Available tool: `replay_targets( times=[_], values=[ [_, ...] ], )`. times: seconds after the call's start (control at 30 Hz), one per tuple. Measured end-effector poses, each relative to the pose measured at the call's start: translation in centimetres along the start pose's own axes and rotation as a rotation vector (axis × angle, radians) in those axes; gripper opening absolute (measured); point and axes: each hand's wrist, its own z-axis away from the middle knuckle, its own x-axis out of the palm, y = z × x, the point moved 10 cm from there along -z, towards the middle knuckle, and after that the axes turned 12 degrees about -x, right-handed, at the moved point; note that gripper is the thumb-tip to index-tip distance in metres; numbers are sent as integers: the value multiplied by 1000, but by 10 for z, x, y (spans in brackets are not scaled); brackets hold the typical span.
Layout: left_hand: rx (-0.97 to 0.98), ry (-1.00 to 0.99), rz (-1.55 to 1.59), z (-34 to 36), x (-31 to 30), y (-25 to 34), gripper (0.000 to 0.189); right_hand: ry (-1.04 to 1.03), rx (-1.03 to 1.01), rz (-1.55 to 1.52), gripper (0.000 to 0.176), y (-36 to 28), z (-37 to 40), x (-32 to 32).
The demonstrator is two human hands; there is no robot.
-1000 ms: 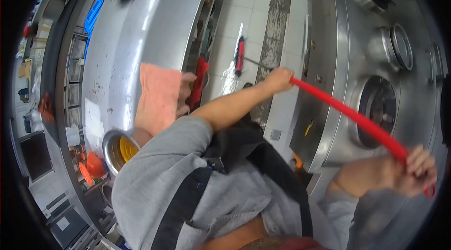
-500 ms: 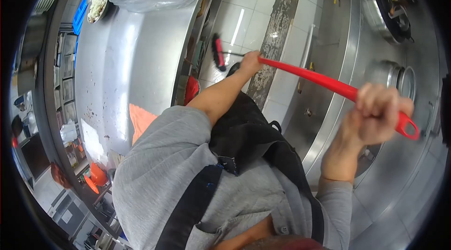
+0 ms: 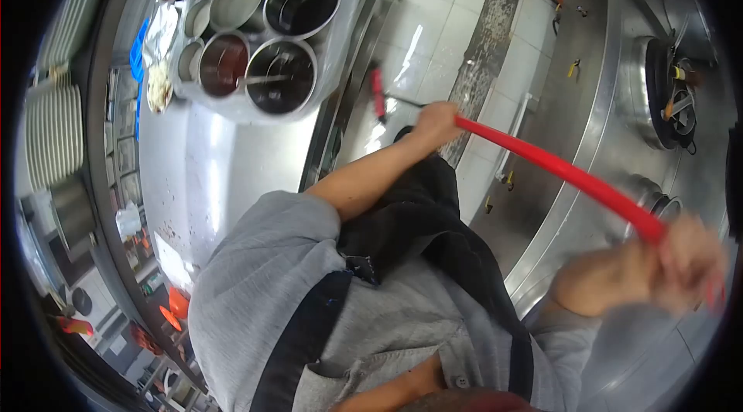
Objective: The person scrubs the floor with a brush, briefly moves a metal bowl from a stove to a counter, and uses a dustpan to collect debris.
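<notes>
A broom with a long red handle (image 3: 557, 168) slants across the view. Its red-and-black head (image 3: 378, 93) is down at the tiled floor, beside the foot of the steel counter. Low on the handle, where it meets a thin dark section, my left hand (image 3: 438, 124) is wrapped around it. Close to the handle's top end, my right hand (image 3: 689, 261) grips it, blurred by motion. A bit of the red end shows past the right fingers.
On the left, a steel counter (image 3: 259, 152) carries several pots, among them a dark sauce pot (image 3: 282, 75), and a bowl of chopped white food (image 3: 159, 87). To the right runs a steel cooking range (image 3: 576, 48) with a wok (image 3: 658, 94). A worn strip (image 3: 484, 48) crosses the wet floor.
My right hand has moved right and down with the handle's top end. The broom head shows slightly farther right and lower. The view has shifted, bringing more pots into sight.
</notes>
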Motion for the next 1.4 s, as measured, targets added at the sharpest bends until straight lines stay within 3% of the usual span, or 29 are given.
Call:
replay_targets(
  times=[0.03,0.07,0.1,0.17,0.23,0.37,0.43,0.5,0.67,0.83,0.9,0.97,1.03,1.1,1.17,1.23,1.3,1.33,1.37,1.4],
  values=[
    [-55,23,-30,-20,10,-36,20,76,77,27,20,38,6,-13],
    [-194,57,-29,-46,26,-86,19,298,84,315,17,77,25,-26],
    [-198,30,-84,-66,34,-105,19,140,111,114,15,109,33,-12],
    [-140,-11,-68,-99,54,-87,19,180,70,141,15,110,20,-32],
    [-54,-65,-29,-132,70,-47,20,174,-4,180,15,94,-11,-51],
    [177,-203,4,-222,81,71,21,-60,-135,222,18,90,-86,-54],
    [204,-250,-70,-264,84,107,19,-78,-272,192,18,84,-120,-84],
    [354,-266,-112,-295,68,158,17,-28,-283,213,16,73,-154,-109],
    [294,-113,-97,-406,-9,181,13,58,-283,232,20,116,-215,-143],
    [276,186,-76,-532,-85,125,5,346,-246,255,25,271,-238,-205],
    [136,352,-203,-586,-106,68,6,439,-120,432,21,354,-227,-235],
    [-100,422,-309,-644,-114,-9,10,619,164,456,16,459,-202,-261],
    [-321,498,-286,-673,-141,-65,27,600,425,381,7,566,-186,-254],
    [-371,684,-246,-684,-163,-98,35,246,730,463,5,668,-171,-221],
    [-481,663,-262,-694,-173,-117,38,213,815,309,10,723,-164,-196],
    [-582,641,-258,-704,-169,-123,41,232,830,453,8,715,-186,-212],
    [-357,438,-446,-721,-142,-91,39,305,724,620,7,673,-227,-231],
    [-364,436,-440,-715,-138,-77,39,358,619,655,7,638,-254,-243],
    [-168,348,-373,-712,-121,-38,30,388,489,570,12,604,-281,-255],
    [29,260,-302,-714,-102,-1,21,251,361,613,18,566,-325,-245]
  ],
)
